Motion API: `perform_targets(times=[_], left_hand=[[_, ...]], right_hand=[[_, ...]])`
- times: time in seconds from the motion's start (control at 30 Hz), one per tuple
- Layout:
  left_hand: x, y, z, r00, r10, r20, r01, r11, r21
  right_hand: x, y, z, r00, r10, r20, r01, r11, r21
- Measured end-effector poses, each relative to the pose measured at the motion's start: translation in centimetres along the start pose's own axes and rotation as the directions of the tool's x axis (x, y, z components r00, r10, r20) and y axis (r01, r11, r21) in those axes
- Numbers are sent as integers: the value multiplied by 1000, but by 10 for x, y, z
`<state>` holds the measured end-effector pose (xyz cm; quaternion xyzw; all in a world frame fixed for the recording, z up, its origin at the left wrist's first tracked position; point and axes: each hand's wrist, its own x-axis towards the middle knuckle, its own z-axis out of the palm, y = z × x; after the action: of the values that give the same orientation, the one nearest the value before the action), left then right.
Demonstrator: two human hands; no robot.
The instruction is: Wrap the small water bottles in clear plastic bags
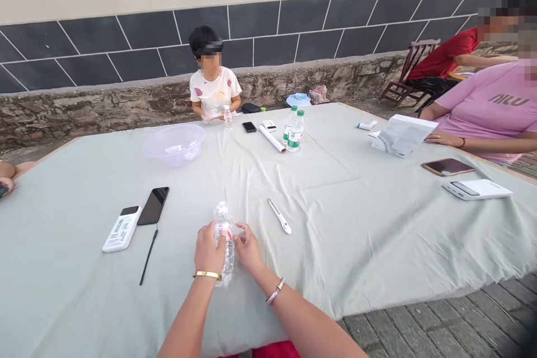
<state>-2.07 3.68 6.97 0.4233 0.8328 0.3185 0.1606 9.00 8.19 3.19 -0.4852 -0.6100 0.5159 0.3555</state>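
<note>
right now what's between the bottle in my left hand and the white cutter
The head view shows your right hand, then tablecloth, between bottle and cutter.

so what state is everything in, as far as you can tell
Clear bottle, gripped by the left hand
Lilac bowl, upright, white material inside
Green-capped bottles, upright, caps on
Far small bottle, upright
White roll, lying down
White cutter, lying flat, blade unclear
Near black phone, screen dark
Far phone, screen dark
Brown-edged phone, lying flat
Near power bank, lying flat
Printed packaging, tilted up
</note>
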Motion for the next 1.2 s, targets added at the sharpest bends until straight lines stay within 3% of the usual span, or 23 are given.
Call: perform_targets(times=[0.13, 0.23, 0.33, 0.47, 0.53, 0.63, 0.73, 0.8, 0.87, 0.93, 1.0, 1.07, 1.1, 1.13, 1.2], left_hand=[[2, 3, 8, 992, 37, 121, -53, 990, 132], [17, -25, -11, 989, -15, 144, -5, 990, 137], [32, -49, -36, 985, -144, 98, 136, 988, 78], [38, -47, -46, 983, -159, 95, 147, 982, 114], [39, -42, -45, 981, -177, 77, 156, 963, 218], [44, -46, -50, 971, -232, 54, 203, 924, 324], [48, -61, -58, 953, -278, 118, 256, 952, 170], [47, -70, -60, 943, -307, 130, 306, 952, 25], [42, -74, -58, 937, -331, 113, 339, 939, -58], [37, -74, -53, 936, -336, 103, 345, 934, -87], [33, -75, -50, 937, -332, 109, 343, 934, -101], [31, -76, -50, 942, -319, 105, 328, 941, -85], [31, -78, -51, 946, -308, 104, 315, 947, -64], [32, -81, -53, 949, -295, 108, 301, 953, -41], [34, -86, -60, 954, -270, 130, 271, 963, 9]], right_hand=[[-3, 4, -7, 998, -64, 12, 64, 997, 36], [-3, 12, -14, 997, -78, 6, 78, 997, 27], [-1, 17, -22, 999, -31, -10, 31, 999, -10], [1, 17, -29, 999, 51, -15, -52, 997, -50], [1, 15, -32, 997, 75, -26, -77, 990, -119], [0, 11, -38, 997, 82, 6, -75, 934, -350], [1, 2, -47, 998, 53, 41, -18, 795, -607], [2, -9, -49, 999, -48, 14, 45, 719, -693], [-2, -23, -45, 980, -198, -19, 128, 698, -705], [-11, -37, -33, 939, -338, 67, 298, 700, -649], [-23, -44, -14, 851, -425, 309, 525, 670, -524], [-32, -41, 1, 742, -420, 523, 654, 627, -423], [-33, -36, 6, 727, -386, 569, 662, 614, -430], [-32, -29, 7, 747, -341, 571, 639, 605, -475], [-24, -14, 2, 832, -246, 497, 536, 588, -606]])
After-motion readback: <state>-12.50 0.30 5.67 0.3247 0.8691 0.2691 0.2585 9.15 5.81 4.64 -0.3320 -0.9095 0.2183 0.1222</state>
